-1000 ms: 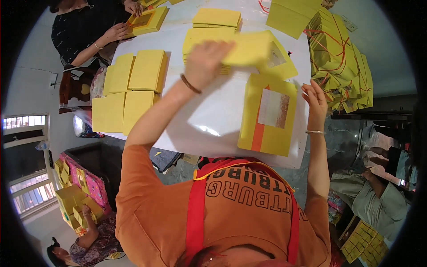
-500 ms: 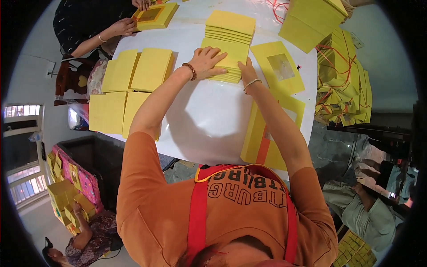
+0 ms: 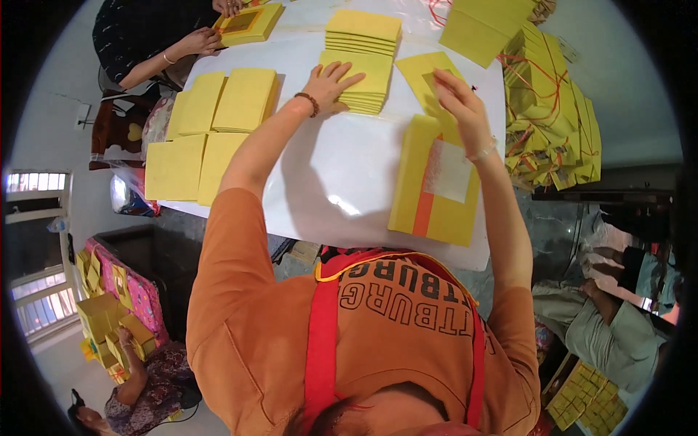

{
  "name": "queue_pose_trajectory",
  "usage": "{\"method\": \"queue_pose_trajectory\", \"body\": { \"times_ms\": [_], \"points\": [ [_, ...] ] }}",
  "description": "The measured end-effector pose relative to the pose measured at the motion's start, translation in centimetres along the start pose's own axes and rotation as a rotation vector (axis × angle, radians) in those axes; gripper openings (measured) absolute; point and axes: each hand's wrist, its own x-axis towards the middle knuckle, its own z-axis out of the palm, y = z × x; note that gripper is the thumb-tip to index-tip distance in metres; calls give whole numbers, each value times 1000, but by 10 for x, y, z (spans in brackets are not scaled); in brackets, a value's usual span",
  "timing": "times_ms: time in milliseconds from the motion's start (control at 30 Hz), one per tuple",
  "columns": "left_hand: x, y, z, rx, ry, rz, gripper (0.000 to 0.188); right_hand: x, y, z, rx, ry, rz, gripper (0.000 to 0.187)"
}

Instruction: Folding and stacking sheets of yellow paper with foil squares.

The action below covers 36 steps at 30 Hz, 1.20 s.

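My left hand (image 3: 334, 86) lies with spread fingers on the near left part of a fanned stack of flat yellow pieces (image 3: 367, 67). To the right of that stack, my right hand (image 3: 465, 105) hovers over or touches a yellow windowed card (image 3: 416, 71). Its fingers are stretched and slightly bent, and they hide much of the card; no hold on it shows. Below it, near the table's front right, lies a flat yellow piece (image 3: 407, 182) with an orange strip (image 3: 425, 196) and a pale window (image 3: 451, 172).
Yellow stacks (image 3: 247, 98) stand on the white table (image 3: 313, 196) at the left. At the far left, another person's hands (image 3: 200, 41) work on a yellow box (image 3: 267, 22) with an orange-framed window. Tied yellow bundles (image 3: 552, 109) fill the right side beyond the table edge.
My right hand has left the stack's edge and moved right, over the windowed card. My left hand stays on the stack. The whole view has shifted slightly.
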Motion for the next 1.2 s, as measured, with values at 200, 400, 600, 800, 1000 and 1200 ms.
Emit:
{"method": "queue_pose_trajectory", "body": {
  "times_ms": [200, 400, 600, 800, 1000, 1200],
  "points": [
    [17, -12, -21, 3, -105, 65, 97, -96, 29, -78, -142, 233, 83, 34],
    [19, -10, -33, -11, -78, 65, 95, -165, 61, -84, -487, 236, -64, 29],
    [2, 59, -46, -133, 181, 144, 65, -178, 76, -71, -825, -71, -197, 27],
    [-65, 203, -58, -601, 20, 546, 49, -176, 102, -70, -583, -8, -236, 18],
    [-79, 218, -65, -605, 15, 548, 42, -177, 104, -69, -501, 4, -215, 14],
    [-79, 214, -66, -755, -129, 442, 20, -180, 109, -77, -381, -64, -121, 13]
  ]
}}
